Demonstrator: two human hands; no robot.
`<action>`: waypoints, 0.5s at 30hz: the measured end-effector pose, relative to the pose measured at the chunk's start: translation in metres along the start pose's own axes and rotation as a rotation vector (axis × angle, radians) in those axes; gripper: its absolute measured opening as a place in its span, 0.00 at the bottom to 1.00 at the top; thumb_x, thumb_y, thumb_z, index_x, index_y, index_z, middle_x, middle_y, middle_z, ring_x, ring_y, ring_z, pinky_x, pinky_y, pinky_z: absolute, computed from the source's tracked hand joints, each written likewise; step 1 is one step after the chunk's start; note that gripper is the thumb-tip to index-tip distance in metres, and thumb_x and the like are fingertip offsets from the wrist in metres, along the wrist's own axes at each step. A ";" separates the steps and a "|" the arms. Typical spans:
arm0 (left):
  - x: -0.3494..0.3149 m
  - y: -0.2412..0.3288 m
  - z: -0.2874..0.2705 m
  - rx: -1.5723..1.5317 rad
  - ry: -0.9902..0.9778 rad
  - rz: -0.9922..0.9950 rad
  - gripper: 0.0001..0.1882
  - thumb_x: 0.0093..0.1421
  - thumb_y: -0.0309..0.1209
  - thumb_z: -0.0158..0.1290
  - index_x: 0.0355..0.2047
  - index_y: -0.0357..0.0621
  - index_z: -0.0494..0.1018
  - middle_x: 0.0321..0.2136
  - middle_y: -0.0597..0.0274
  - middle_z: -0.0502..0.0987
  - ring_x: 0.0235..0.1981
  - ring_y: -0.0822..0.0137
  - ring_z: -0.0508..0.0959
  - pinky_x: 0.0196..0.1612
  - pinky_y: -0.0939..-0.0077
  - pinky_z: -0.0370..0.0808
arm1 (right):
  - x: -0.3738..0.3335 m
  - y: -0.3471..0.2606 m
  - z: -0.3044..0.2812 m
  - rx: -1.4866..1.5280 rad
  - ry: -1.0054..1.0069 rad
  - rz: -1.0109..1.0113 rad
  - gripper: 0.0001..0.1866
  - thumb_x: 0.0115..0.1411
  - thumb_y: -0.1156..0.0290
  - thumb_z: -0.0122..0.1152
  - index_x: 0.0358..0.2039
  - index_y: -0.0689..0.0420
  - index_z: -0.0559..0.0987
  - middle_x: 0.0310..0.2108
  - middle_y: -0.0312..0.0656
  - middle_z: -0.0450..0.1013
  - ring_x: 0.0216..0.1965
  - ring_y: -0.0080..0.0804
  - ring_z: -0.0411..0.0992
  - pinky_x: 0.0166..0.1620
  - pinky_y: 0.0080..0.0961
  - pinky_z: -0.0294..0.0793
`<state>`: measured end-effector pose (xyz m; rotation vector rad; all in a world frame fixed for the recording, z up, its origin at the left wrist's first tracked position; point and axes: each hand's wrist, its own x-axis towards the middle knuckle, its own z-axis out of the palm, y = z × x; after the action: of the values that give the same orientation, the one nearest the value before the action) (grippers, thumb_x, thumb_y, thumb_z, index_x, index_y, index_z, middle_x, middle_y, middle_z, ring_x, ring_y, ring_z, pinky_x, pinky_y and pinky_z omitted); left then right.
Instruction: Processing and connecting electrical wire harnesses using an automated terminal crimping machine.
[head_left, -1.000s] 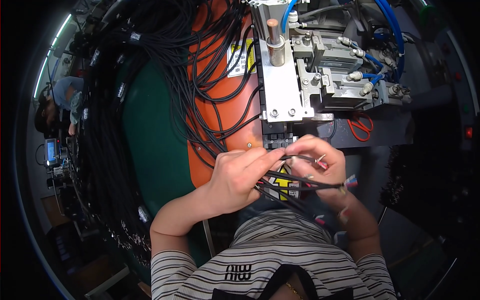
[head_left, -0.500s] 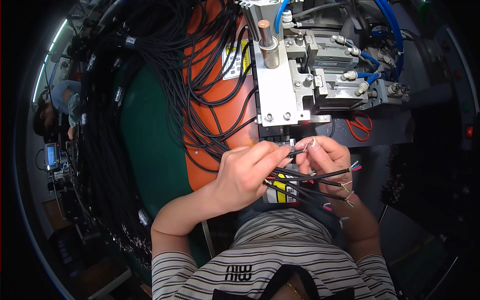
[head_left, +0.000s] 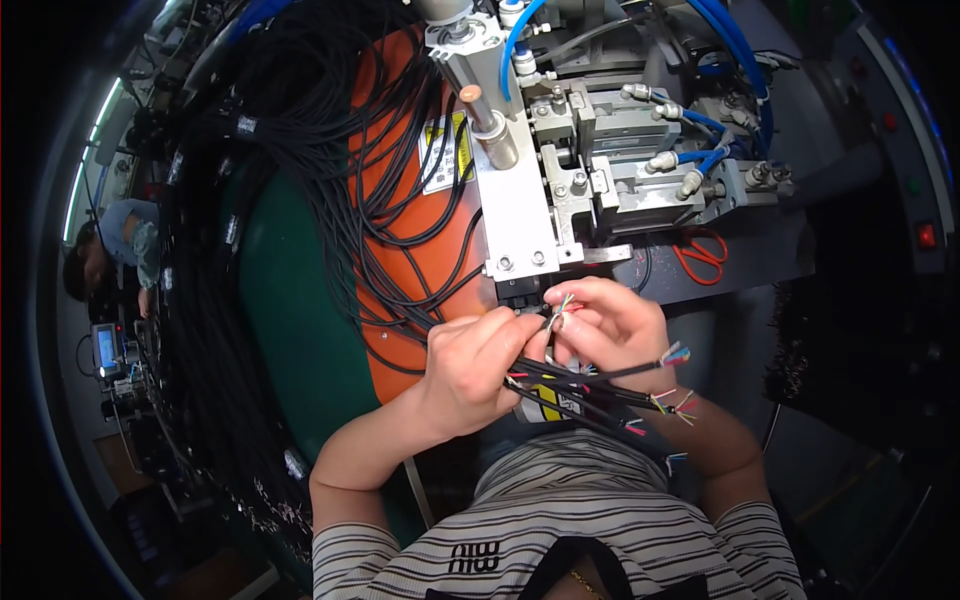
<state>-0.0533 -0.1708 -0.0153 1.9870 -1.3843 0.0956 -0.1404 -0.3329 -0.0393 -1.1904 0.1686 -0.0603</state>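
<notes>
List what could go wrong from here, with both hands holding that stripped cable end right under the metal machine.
1. The left hand and right hand pinch the cable end just below the machine head; fingers could get nipped if it moves.
2. The fanned coloured wires might bend or enter misaligned.
3. The spare cables held under the hands could slip or tangle with the black cable bundle.

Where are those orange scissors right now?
In the head view, the orange scissors lie on the grey machine base, right of the hands, just below the blue-hosed pneumatic block.
</notes>
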 end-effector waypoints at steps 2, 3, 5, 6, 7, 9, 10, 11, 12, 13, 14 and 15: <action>0.004 0.001 0.000 -0.063 0.041 -0.026 0.09 0.51 0.23 0.60 0.32 0.35 0.73 0.19 0.58 0.70 0.15 0.60 0.72 0.19 0.69 0.69 | -0.005 0.001 0.010 -0.534 0.125 -0.445 0.17 0.56 0.84 0.57 0.48 0.66 0.76 0.40 0.45 0.71 0.34 0.26 0.75 0.35 0.18 0.74; 0.004 0.000 0.001 -0.060 0.043 -0.033 0.09 0.51 0.23 0.60 0.32 0.35 0.73 0.19 0.58 0.70 0.15 0.60 0.72 0.19 0.69 0.69 | -0.005 0.004 0.009 -0.531 0.118 -0.441 0.17 0.56 0.84 0.57 0.48 0.66 0.76 0.40 0.45 0.71 0.34 0.26 0.75 0.35 0.18 0.74; 0.004 -0.002 0.004 -0.030 0.089 0.024 0.08 0.50 0.20 0.59 0.32 0.35 0.73 0.16 0.59 0.69 0.13 0.62 0.70 0.17 0.71 0.66 | -0.004 0.010 0.003 -0.781 0.116 -0.707 0.18 0.55 0.84 0.58 0.48 0.67 0.76 0.39 0.47 0.72 0.35 0.31 0.76 0.37 0.21 0.75; 0.004 0.000 0.003 -0.020 0.060 0.045 0.10 0.51 0.21 0.60 0.33 0.36 0.73 0.17 0.59 0.69 0.13 0.62 0.70 0.17 0.72 0.66 | -0.006 0.011 0.001 -0.569 0.141 -0.573 0.14 0.59 0.81 0.57 0.47 0.67 0.77 0.39 0.47 0.73 0.36 0.29 0.75 0.38 0.23 0.76; 0.002 -0.001 0.002 -0.021 0.067 0.037 0.10 0.51 0.21 0.60 0.33 0.36 0.73 0.17 0.59 0.69 0.13 0.62 0.70 0.17 0.72 0.66 | -0.006 0.004 -0.001 -0.360 0.091 -0.317 0.13 0.62 0.80 0.54 0.47 0.67 0.76 0.39 0.46 0.73 0.35 0.27 0.75 0.38 0.21 0.75; 0.000 -0.002 0.001 0.002 0.048 0.039 0.10 0.51 0.22 0.60 0.34 0.36 0.73 0.17 0.60 0.69 0.13 0.63 0.70 0.17 0.72 0.66 | -0.002 -0.002 -0.011 -0.071 -0.004 -0.034 0.12 0.65 0.79 0.51 0.47 0.68 0.76 0.37 0.45 0.74 0.32 0.24 0.74 0.37 0.19 0.74; 0.000 -0.002 0.001 0.014 0.036 0.043 0.11 0.51 0.22 0.60 0.35 0.36 0.73 0.17 0.60 0.69 0.13 0.63 0.70 0.17 0.72 0.66 | 0.000 0.000 -0.016 0.010 -0.051 -0.008 0.11 0.66 0.79 0.51 0.45 0.68 0.77 0.35 0.44 0.74 0.31 0.23 0.74 0.36 0.18 0.75; 0.000 -0.002 0.002 0.014 0.037 0.041 0.11 0.51 0.22 0.60 0.35 0.36 0.73 0.17 0.60 0.69 0.13 0.63 0.70 0.17 0.72 0.66 | 0.001 -0.002 -0.018 0.009 -0.053 -0.006 0.11 0.66 0.79 0.51 0.45 0.68 0.77 0.35 0.44 0.74 0.31 0.23 0.74 0.36 0.18 0.75; -0.001 -0.003 0.003 -0.004 0.032 0.039 0.11 0.51 0.22 0.60 0.35 0.36 0.73 0.18 0.60 0.69 0.13 0.63 0.70 0.17 0.72 0.66 | 0.002 -0.005 -0.020 0.055 -0.053 0.071 0.10 0.65 0.80 0.52 0.44 0.68 0.78 0.34 0.44 0.75 0.29 0.23 0.74 0.34 0.17 0.75; -0.002 -0.005 0.003 -0.022 0.027 0.037 0.11 0.51 0.22 0.60 0.35 0.35 0.73 0.18 0.60 0.69 0.13 0.63 0.70 0.17 0.72 0.66 | 0.003 -0.007 -0.021 0.100 -0.053 0.148 0.10 0.64 0.80 0.52 0.43 0.68 0.78 0.33 0.43 0.75 0.28 0.23 0.74 0.33 0.16 0.75; -0.002 -0.005 0.004 -0.041 0.021 0.036 0.11 0.51 0.23 0.60 0.35 0.35 0.73 0.18 0.61 0.70 0.13 0.63 0.70 0.17 0.72 0.66 | 0.003 -0.008 -0.021 0.146 -0.052 0.225 0.09 0.64 0.81 0.53 0.42 0.68 0.79 0.32 0.43 0.75 0.26 0.23 0.74 0.31 0.15 0.75; -0.003 -0.005 0.004 -0.041 0.022 0.033 0.11 0.51 0.23 0.60 0.35 0.35 0.73 0.18 0.61 0.70 0.13 0.63 0.70 0.17 0.72 0.66 | 0.003 -0.007 -0.021 0.145 -0.053 0.228 0.09 0.64 0.81 0.53 0.42 0.68 0.79 0.32 0.43 0.75 0.26 0.23 0.74 0.31 0.15 0.75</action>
<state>-0.0519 -0.1701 -0.0222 1.9243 -1.3946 0.1026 -0.1408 -0.3548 -0.0405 -1.0206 0.2476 0.1565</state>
